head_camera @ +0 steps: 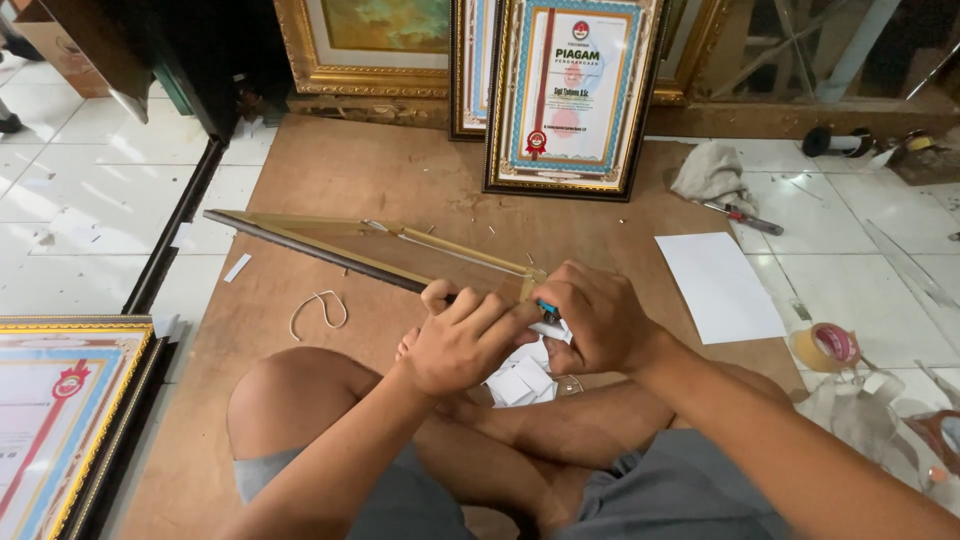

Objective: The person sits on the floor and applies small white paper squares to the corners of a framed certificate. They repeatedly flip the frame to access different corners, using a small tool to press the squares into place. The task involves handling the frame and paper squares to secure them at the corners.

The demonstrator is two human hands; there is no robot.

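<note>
I sit cross-legged on a brown board (330,170) on the floor. A gold and dark picture frame (340,245) stands on its edge before me, tilted away to the left. My left hand (462,338) grips the frame's near corner from above. My right hand (598,315) presses against the same corner and holds a small tool with a blue tip (547,307); most of the tool is hidden. Small white paper pieces (520,378) lie under my hands, by my knees.
Framed certificates (572,90) and a gold-framed picture (365,45) lean at the back. Another framed certificate (60,420) lies at lower left. A white sheet (718,285), tape roll (826,346), rag (712,172), screwdriver (745,217) sit right; a white loop of string (320,310) lies left.
</note>
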